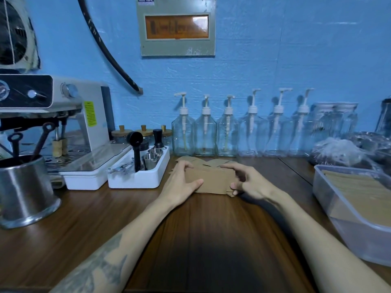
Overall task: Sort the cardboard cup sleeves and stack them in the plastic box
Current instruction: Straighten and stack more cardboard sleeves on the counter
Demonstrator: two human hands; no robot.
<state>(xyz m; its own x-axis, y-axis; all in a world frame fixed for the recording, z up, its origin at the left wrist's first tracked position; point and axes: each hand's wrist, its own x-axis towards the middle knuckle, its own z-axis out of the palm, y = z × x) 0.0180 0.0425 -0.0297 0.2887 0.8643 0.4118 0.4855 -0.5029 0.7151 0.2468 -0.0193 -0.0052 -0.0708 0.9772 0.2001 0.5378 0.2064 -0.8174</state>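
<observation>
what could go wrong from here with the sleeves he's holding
1. Both hands, left hand and right hand, squeeze a bundle of sleeves whose lower right edges look uneven; a loose one could slip out on the way to the plastic box.
2. The box already holds sleeves, so an untidy bundle may sit crooked on them.
3. More loose sleeves lie behind the hands and could get knocked about.

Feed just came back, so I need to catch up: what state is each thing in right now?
Left hand: grips sleeve stack.
Right hand: grips sleeve stack.
Sleeve stack: held at table.
Loose sleeves: scattered behind hands.
Plastic box: open, sleeves inside.
Pump bottles: upright, nearly empty.
</observation>
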